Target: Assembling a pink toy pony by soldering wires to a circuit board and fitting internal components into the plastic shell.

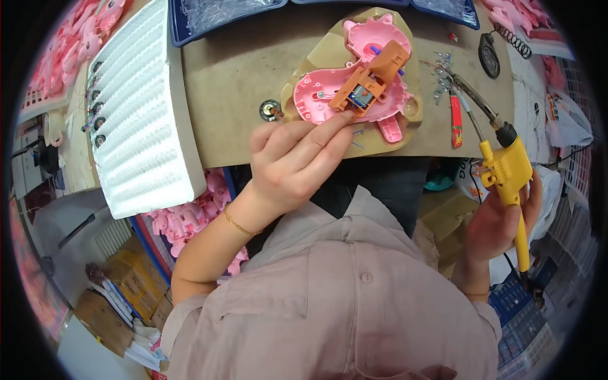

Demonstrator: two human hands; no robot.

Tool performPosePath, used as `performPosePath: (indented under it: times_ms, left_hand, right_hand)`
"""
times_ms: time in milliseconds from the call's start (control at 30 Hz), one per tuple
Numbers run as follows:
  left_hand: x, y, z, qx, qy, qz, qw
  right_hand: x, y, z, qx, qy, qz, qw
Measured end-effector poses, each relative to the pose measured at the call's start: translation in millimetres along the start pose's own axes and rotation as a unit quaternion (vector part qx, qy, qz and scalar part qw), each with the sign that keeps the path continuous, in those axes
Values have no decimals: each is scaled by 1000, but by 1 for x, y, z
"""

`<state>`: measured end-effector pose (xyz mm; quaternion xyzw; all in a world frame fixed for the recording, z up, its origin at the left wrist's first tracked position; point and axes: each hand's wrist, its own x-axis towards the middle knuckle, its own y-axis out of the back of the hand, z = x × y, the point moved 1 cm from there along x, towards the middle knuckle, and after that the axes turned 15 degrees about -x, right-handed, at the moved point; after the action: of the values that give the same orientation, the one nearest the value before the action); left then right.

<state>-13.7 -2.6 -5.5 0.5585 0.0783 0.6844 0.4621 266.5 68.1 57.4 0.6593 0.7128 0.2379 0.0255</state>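
My right hand [500, 218] is wrapped around the handle of a yellow soldering gun [510, 171], its metal tip pointing up and left over the bench. My left hand [301, 158] reaches to the near edge of a pink toy shell half [310, 85], fingertips pressed together by an orange plastic mechanism [367, 85] seated in it. What the fingers pinch is hidden; thin blue wire ends show beside them. The shell lies hollow side up on a tan shaped holder [415, 130]. Left of it, a small round speaker [270, 110] with thin wires rests on the bench.
Blue trays [228, 22] of clear plastic parts line the far edge. A white ribbed foam block [139, 107] stands left, more round speakers beside it. A red tool [456, 120], small metal bits and a coiled black cord [513, 41] lie right. Pink toy parts [190, 218] fill a bin below.
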Motion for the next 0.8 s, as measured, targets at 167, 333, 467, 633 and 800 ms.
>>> performPosePath:
  times_ms: [167,333,467,633,800]
  left_hand:
    - [2,4,3,12,-1,-28,1000]
    - [11,11,2,-69,38,-55,995]
    - [15,21,-3,-244,305,-43,920]
    - [14,20,-4,-266,373,-50,887]
    - [25,22,-7,-224,336,-95,910]
  right_hand:
    - [4,-3,-1,-6,-11,-8,1000]
    - [8,-7,2,16,-27,-27,999]
    - [-5,-3,-4,27,-7,-17,999]
    - [-25,12,-15,-27,77,-187,979]
    - [-20,5,-12,-92,209,-280,933]
